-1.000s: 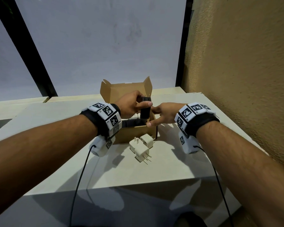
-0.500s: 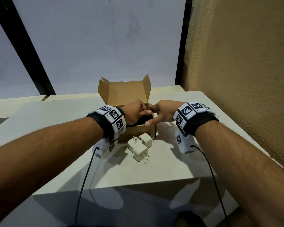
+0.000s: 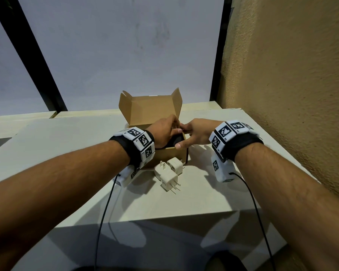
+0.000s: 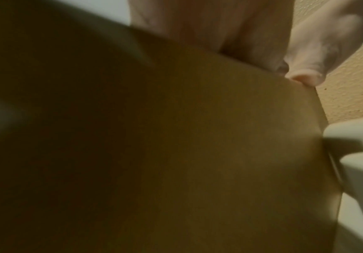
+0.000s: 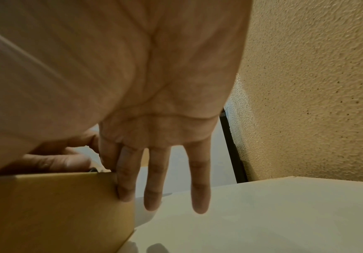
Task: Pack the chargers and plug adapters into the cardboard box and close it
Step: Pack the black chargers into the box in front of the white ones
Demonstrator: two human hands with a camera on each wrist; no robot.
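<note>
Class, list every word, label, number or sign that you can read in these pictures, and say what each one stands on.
No text here can be read.
Left wristband markers and right wristband markers: black-and-white square codes, no words; the tiny characters beside them are too small to read.
Cardboard box: no print shows.
White plug adapters: no legible marking.

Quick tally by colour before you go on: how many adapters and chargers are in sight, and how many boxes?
White plug adapters on the table, in front of the box: 3
Black charger going into the box, under the left hand, mostly hidden: 1
Brown cardboard box, lid open, right hand at its rim: 1
Total: 5
</note>
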